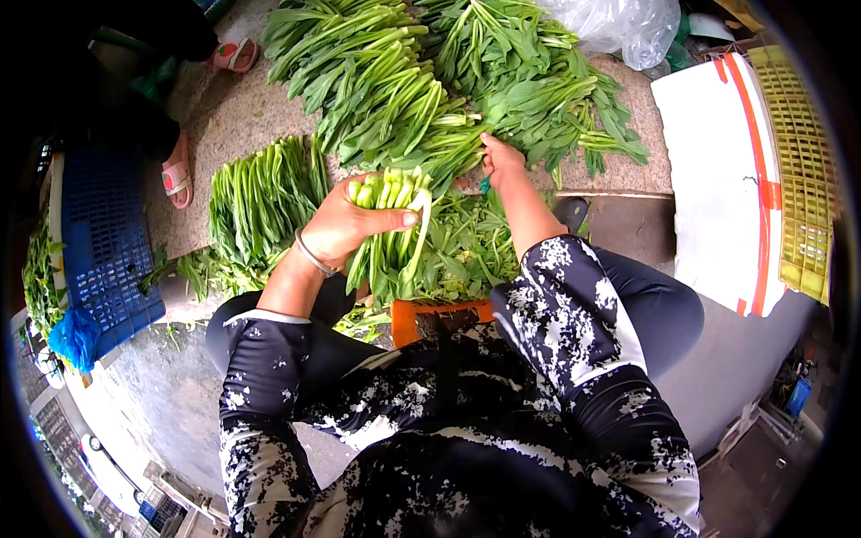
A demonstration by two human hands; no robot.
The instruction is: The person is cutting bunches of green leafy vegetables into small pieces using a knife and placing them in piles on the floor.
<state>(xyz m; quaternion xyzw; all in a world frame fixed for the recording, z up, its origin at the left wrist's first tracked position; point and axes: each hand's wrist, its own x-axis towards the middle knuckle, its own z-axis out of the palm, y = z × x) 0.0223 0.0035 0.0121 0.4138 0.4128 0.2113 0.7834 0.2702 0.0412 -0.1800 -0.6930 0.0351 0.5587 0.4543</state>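
Note:
My left hand [345, 220] is wrapped round a bunch of leafy green stalks [387, 193], its cut pale ends facing up and its leaves hanging below. The thumb presses across the stalks. My right hand [504, 160] reaches forward to the near end of a long heap of leafy greens [395, 90]. Its thumb and forefinger pinch a stalk there. A small teal-green thing [485, 185] shows under the curled fingers; its kind cannot be made out. Loose leaves [462, 238] lie below, between my hands and knees.
A neat row of greens [265, 202] stands to the left, another heap [556, 108] at the far right. A white foam box [708, 170] and a yellow crate [798, 170] flank the right side. A blue crate [108, 242] is at left, near another person's sandalled feet [177, 170].

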